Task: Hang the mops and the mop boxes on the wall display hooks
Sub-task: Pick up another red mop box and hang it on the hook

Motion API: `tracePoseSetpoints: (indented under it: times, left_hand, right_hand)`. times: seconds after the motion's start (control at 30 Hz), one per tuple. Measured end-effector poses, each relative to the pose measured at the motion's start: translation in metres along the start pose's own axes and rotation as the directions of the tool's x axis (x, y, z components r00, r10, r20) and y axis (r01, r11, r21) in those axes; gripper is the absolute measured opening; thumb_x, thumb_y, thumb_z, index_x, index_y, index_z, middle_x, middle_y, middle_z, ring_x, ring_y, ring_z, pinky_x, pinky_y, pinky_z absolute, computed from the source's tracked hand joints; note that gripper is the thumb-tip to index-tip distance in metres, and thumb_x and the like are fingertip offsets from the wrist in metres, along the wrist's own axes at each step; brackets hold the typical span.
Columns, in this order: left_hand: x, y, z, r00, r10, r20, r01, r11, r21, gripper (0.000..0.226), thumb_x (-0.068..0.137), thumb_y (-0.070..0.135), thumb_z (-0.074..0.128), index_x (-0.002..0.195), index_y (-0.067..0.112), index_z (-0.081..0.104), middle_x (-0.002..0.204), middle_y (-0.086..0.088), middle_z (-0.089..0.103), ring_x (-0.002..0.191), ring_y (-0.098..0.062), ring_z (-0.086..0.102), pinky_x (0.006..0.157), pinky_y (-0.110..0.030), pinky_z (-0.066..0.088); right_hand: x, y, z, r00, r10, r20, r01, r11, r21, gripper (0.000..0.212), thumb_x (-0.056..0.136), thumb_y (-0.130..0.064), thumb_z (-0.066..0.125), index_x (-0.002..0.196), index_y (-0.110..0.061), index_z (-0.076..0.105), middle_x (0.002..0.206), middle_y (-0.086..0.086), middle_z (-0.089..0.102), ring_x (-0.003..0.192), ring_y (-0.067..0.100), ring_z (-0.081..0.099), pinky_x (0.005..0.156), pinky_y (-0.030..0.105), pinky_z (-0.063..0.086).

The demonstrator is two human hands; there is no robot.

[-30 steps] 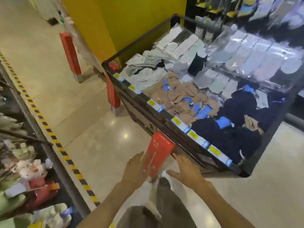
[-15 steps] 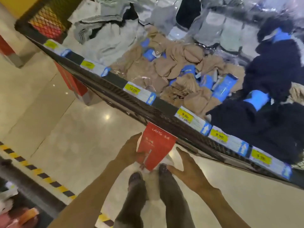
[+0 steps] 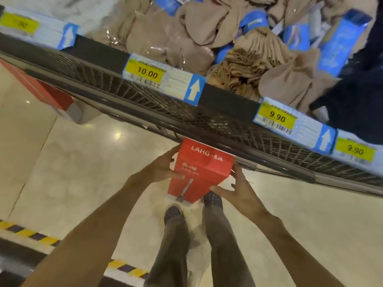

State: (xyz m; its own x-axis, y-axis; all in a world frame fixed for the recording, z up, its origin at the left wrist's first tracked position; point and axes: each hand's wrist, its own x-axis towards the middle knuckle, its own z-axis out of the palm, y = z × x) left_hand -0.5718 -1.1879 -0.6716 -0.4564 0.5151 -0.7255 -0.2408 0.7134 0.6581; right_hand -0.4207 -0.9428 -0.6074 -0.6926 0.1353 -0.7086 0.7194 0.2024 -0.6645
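The red box (image 3: 202,169) sits upright between your hands, just under the mesh bin's (image 3: 145,98) front edge. Your left hand (image 3: 160,169) grips its left side, fingers wrapped onto the front; your right hand (image 3: 238,190) cups the lower right corner, fingers curled round it.

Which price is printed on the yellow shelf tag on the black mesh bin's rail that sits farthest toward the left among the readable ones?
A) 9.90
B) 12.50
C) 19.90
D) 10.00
D: the yellow price tag on the black mesh bin's rail reads 10.00, up and to the left of the red cardboard mop box held between the left hand and right hand.
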Motion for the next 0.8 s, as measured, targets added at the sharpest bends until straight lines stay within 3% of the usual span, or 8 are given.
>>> tracePoseSetpoints:
  times: [0.07, 0.13, 0.2, 0.3, 0.37, 0.57, 0.73, 0.8]
  left_hand:
    - [0.008, -0.005, 0.000, 1.000, -0.003, 0.030, 0.003, 1.000, -0.023, 0.101, 0.077, 0.023, 0.094, 0.157, 0.036, 0.034, 0.139, 0.011, 0.060, 0.134, -0.020, 0.055, 0.103, -0.037, 0.052]
    - [0.013, -0.008, -0.001, 0.999, 0.002, 0.040, 0.001, 0.998, -0.067, 0.097, 0.076, 0.021, 0.094, 0.153, 0.035, 0.037, 0.135, 0.016, 0.061, 0.126, -0.013, 0.059, 0.092, -0.029, 0.055]
    - [0.014, -0.008, 0.000, 0.999, 0.008, 0.038, -0.004, 0.994, -0.107, 0.094, 0.077, 0.017, 0.093, 0.152, 0.035, 0.038, 0.132, 0.021, 0.061, 0.116, -0.003, 0.062, 0.084, -0.021, 0.056]
    - [0.009, -0.011, 0.003, 1.000, 0.009, 0.021, -0.006, 0.987, -0.159, 0.092, 0.078, 0.018, 0.091, 0.152, 0.034, 0.040, 0.134, 0.017, 0.063, 0.115, -0.004, 0.064, 0.090, -0.028, 0.059]
    - [0.002, -0.017, 0.007, 1.000, 0.012, 0.011, -0.010, 0.985, -0.170, 0.091, 0.077, 0.019, 0.091, 0.152, 0.033, 0.041, 0.137, 0.013, 0.063, 0.117, -0.006, 0.064, 0.089, -0.024, 0.059]
    - [-0.030, -0.027, 0.021, 0.998, 0.030, -0.046, -0.038, 0.984, -0.174, 0.088, 0.079, 0.012, 0.090, 0.148, 0.035, 0.041, 0.134, 0.018, 0.062, 0.115, 0.001, 0.063, 0.083, -0.013, 0.057]
    - [-0.064, -0.025, 0.027, 0.996, 0.057, -0.068, -0.068, 0.982, -0.175, 0.092, 0.075, 0.017, 0.093, 0.146, 0.043, 0.040, 0.137, 0.026, 0.058, 0.115, -0.001, 0.063, 0.088, -0.017, 0.057]
    - [-0.083, -0.015, 0.023, 0.994, 0.077, -0.076, -0.090, 0.979, -0.185, 0.094, 0.071, 0.023, 0.096, 0.146, 0.044, 0.041, 0.141, 0.022, 0.058, 0.118, -0.008, 0.063, 0.096, -0.027, 0.057]
  right_hand:
    - [0.006, -0.002, 0.005, 1.000, 0.015, -0.008, -0.014, 0.994, 0.110, 0.102, 0.075, -0.042, 0.090, 0.155, -0.044, 0.027, 0.146, -0.019, 0.055, 0.132, -0.005, 0.051, 0.093, 0.012, 0.049]
    - [0.012, -0.001, 0.009, 0.999, 0.021, -0.039, -0.013, 0.978, 0.207, 0.093, 0.079, -0.025, 0.090, 0.151, -0.037, 0.034, 0.137, -0.014, 0.061, 0.131, 0.006, 0.057, 0.080, 0.015, 0.058]
    - [0.017, -0.002, 0.010, 0.996, 0.026, -0.089, -0.004, 0.970, 0.242, 0.080, 0.081, -0.020, 0.090, 0.140, -0.039, 0.040, 0.131, -0.018, 0.063, 0.128, 0.007, 0.059, 0.076, 0.013, 0.057]
    - [0.018, -0.002, 0.014, 0.993, 0.023, -0.116, 0.006, 0.971, 0.238, 0.083, 0.079, -0.031, 0.092, 0.141, -0.044, 0.038, 0.131, -0.028, 0.059, 0.127, -0.001, 0.057, 0.076, 0.009, 0.056]
    - [0.012, 0.001, 0.018, 0.993, 0.024, -0.119, 0.006, 0.969, 0.246, 0.088, 0.075, -0.037, 0.092, 0.143, -0.045, 0.036, 0.134, -0.030, 0.056, 0.128, -0.002, 0.056, 0.076, 0.009, 0.056]
    - [-0.014, 0.009, 0.032, 0.994, 0.028, -0.103, -0.001, 0.969, 0.247, 0.080, 0.081, -0.025, 0.092, 0.136, -0.050, 0.039, 0.131, -0.034, 0.055, 0.117, -0.011, 0.059, 0.075, 0.009, 0.055]
    - [-0.043, 0.010, 0.039, 0.994, -0.003, -0.111, 0.029, 0.974, 0.226, 0.084, 0.078, -0.027, 0.094, 0.137, -0.052, 0.039, 0.133, -0.033, 0.055, 0.118, -0.013, 0.060, 0.081, 0.012, 0.057]
    - [-0.061, -0.001, 0.039, 0.991, -0.034, -0.129, 0.063, 0.973, 0.224, 0.085, 0.077, -0.028, 0.095, 0.135, -0.055, 0.039, 0.133, -0.033, 0.055, 0.118, -0.015, 0.059, 0.079, 0.010, 0.056]
